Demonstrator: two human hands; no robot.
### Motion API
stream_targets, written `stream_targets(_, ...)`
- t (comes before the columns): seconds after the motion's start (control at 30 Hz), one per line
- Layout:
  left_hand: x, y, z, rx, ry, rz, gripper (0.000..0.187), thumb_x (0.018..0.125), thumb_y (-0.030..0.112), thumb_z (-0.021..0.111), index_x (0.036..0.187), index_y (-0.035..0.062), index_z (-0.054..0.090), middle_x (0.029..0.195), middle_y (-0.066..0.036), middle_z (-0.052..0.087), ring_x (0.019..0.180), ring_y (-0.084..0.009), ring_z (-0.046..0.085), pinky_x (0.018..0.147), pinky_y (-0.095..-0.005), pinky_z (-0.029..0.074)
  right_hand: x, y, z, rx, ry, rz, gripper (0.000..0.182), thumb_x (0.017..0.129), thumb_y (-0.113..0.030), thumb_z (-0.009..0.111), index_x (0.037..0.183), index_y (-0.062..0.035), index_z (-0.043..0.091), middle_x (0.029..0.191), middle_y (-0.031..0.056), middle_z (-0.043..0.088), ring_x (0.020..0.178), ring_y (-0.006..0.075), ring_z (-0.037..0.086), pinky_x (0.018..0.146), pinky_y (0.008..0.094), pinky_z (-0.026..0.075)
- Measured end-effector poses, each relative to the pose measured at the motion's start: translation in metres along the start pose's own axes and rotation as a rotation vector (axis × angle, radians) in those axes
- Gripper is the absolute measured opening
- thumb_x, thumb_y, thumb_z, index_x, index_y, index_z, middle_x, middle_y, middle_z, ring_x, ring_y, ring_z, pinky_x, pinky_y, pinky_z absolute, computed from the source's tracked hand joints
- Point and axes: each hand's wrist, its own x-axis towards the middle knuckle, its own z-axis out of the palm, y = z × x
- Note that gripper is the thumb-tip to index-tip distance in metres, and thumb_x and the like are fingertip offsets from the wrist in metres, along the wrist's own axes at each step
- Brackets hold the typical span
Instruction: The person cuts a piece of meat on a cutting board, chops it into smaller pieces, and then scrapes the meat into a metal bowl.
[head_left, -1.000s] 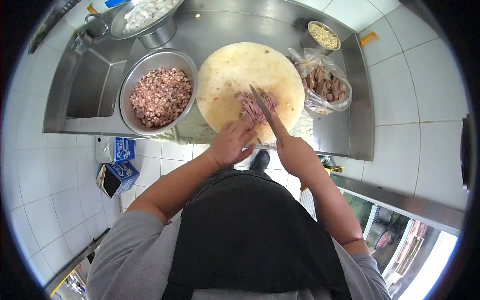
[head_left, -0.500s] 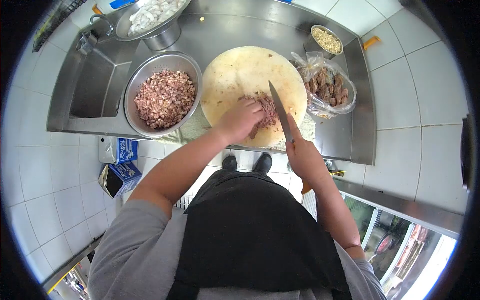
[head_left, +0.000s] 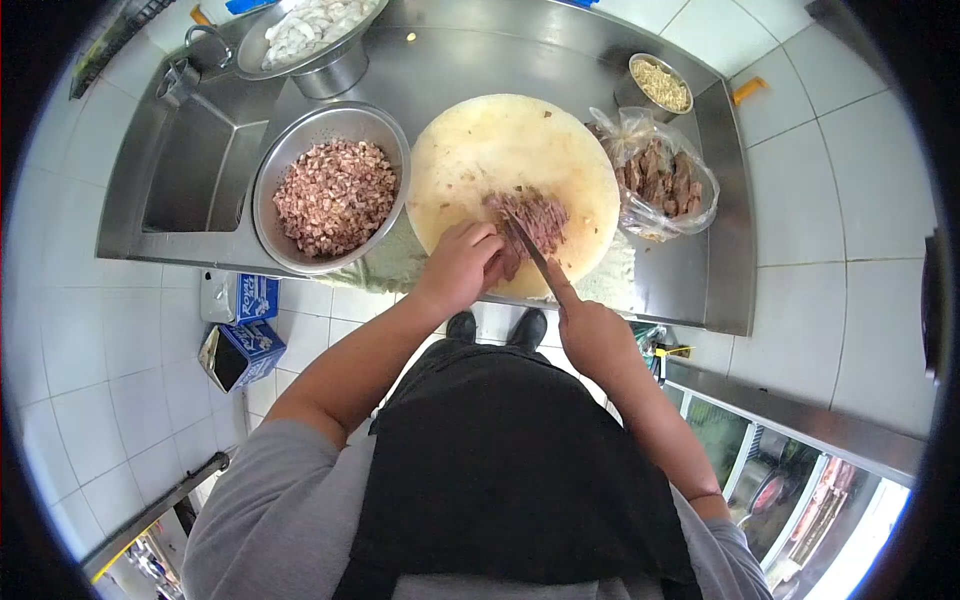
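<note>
On the round cutting board [head_left: 470, 130] lies a small heap of chopped meat [head_left: 545, 222]. My left hand [head_left: 460, 265], fingers curled and closed, presses an uncut piece of meat [head_left: 508, 262] at the near side of the board. My right hand [head_left: 597, 335] grips a knife [head_left: 534, 252] by its handle, index finger stretched along the blade. The blade rests in the meat right beside my left fingertips, pointing away and to the left. Left of the board stands a metal bowl [head_left: 262, 200] holding diced meat [head_left: 335, 197].
A plastic bag [head_left: 712, 200] of dark meat chunks lies right of the board, a metal pot [head_left: 627, 95] of pale chopped bits behind it. A bowl [head_left: 250, 60] of whitish pieces sits far left by the sink [head_left: 185, 185]. A cloth [head_left: 385, 262] lies under the board.
The knife has moved left, from the board's right side into the meat. My left hand has drawn back toward me and down, now on the near end of the meat.
</note>
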Motion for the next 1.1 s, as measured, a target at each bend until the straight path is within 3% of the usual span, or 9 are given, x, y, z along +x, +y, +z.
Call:
stream_targets(0.4,-0.002,0.000,-0.002,-0.020,-0.054,-0.025,0.026,0.081,0.013,0.076,0.105,0.0060,0.068,0.111,-0.011,0.064,0.105,-0.0351,0.060,0.093,-0.0464,0.048,-0.006,-0.005,0.004,-0.067,-0.071,-0.005,0.079,0.098,-0.014,0.047,0.167,-0.0205,0.009,0.087,0.0269,0.073,0.078,0.0432,0.073,0.074,0.0574,0.058)
stream_targets(0.6,0.013,0.009,0.004,-0.001,0.105,-0.051,0.032,0.085,0.016,0.075,0.114,0.0042,0.068,0.111,-0.015,0.064,0.107,-0.0374,0.061,0.096,-0.0477,0.048,-0.011,-0.005,-0.010,-0.056,-0.028,0.024,0.081,0.097,-0.012,0.048,0.167,-0.0183,0.009,0.086,0.0271,0.072,0.078,0.0441,0.072,0.073,0.0575,0.058)
stream_targets(0.67,0.013,0.007,0.001,0.046,-0.128,-0.119,0.034,0.086,0.019,0.074,0.116,0.0050,0.068,0.111,-0.016,0.064,0.109,-0.0380,0.061,0.097,-0.0484,0.048,-0.009,-0.008,-0.008,-0.025,-0.023,0.033,0.077,0.099,-0.014,0.048,0.167,-0.0207,0.012,0.086,0.0279,0.072,0.079,0.0457,0.071,0.075,0.0586,0.056)
stream_targets(0.73,0.009,0.004,0.003,0.016,-0.098,-0.116,0.033,0.086,0.019,0.073,0.116,0.0056,0.068,0.111,-0.016,0.063,0.109,-0.0380,0.061,0.097,-0.0488,0.048,-0.008,-0.008,-0.005,0.014,-0.015,0.056,0.073,0.102,-0.016,0.049,0.166,-0.0231,0.015,0.086,0.0286,0.071,0.080,0.0473,0.070,0.077,0.0596,0.055)
stream_targets(0.87,0.007,-0.001,0.009,0.040,-0.047,-0.076,0.031,0.086,0.019,0.072,0.115,0.0064,0.068,0.110,-0.015,0.063,0.110,-0.0375,0.061,0.098,-0.0490,0.048,-0.005,-0.008,0.003,-0.053,-0.083,0.016,0.082,0.095,-0.010,0.047,0.167,-0.0183,0.008,0.091,0.0290,0.072,0.081,0.0443,0.073,0.076,0.0577,0.058)
stream_targets(1.1,0.010,0.001,0.007,0.038,-0.126,-0.118,0.029,0.086,0.017,0.073,0.112,0.0064,0.068,0.111,-0.014,0.063,0.112,-0.0368,0.060,0.099,-0.0485,0.048,-0.007,-0.006,-0.007,-0.025,-0.164,0.017,0.085,0.094,-0.008,0.047,0.168,-0.0182,0.007,0.092,0.0279,0.073,0.084,0.0414,0.074,0.078,0.0551,0.058)
